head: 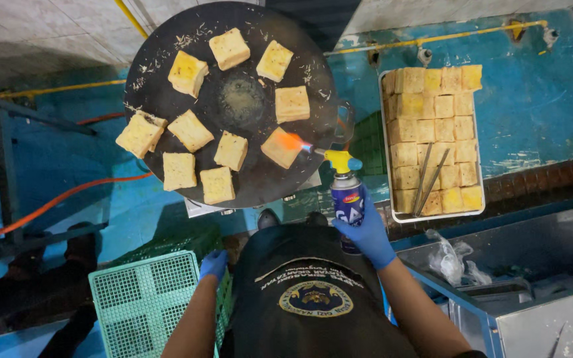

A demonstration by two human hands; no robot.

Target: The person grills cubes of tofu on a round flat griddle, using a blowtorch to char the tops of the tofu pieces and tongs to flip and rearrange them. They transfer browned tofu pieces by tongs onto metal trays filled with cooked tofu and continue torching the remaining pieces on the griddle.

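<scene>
From the head camera, the right hand [370, 233], in a blue glove, is wrapped tight around a blue gas torch canister [347, 205]. Its yellow nozzle [339, 160] throws an orange flame [292, 141] onto one tofu block [280, 148] near the right edge of the round black griddle [243, 179]. Ten more blocks lie around the pan. The left hand [213, 264], gloved too, hangs low by the green crate [142, 301], fingers curled loosely, gripping nothing. A metal tray [432, 215] of tofu with tongs [428, 180] sits to the right.
</scene>
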